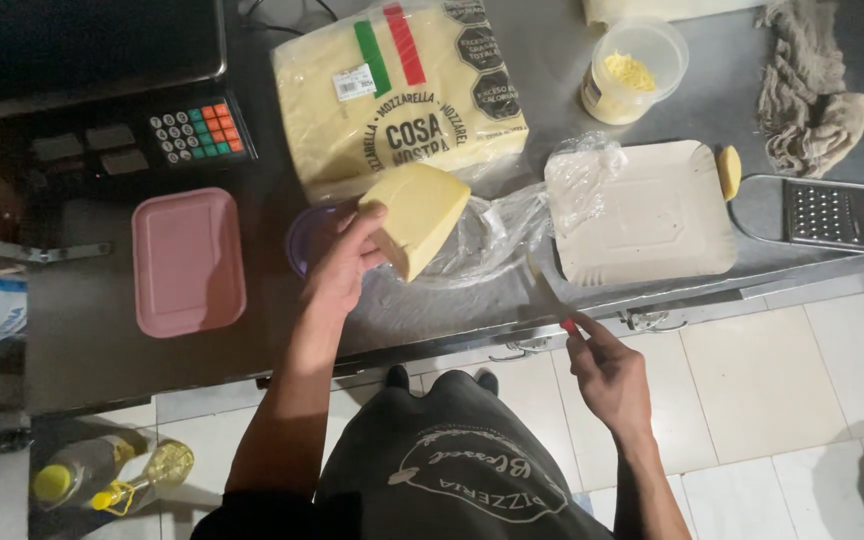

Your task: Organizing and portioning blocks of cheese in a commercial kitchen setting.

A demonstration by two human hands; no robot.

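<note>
R hand (607,375) fingers pinch 1 knife (555,297); L hand (344,262) fingers grip 1 cheese wedge (420,212).

a grey metal counter (452,310) carries everything, and the big wrapped cheese block (399,92) lying near its far middle serves as the landmark. left of the block sits a dark scale with a coloured keypad (199,133); nearer and left lies a pink lid (188,262). just right of the block stands a clear round tub (635,71) of grated cheese, and further right a crumpled cloth (808,88). nearer and right of the block lie crinkled clear wrap (497,232), a pale square paper tray (645,212), and a flat metal grater (842,214).
</note>
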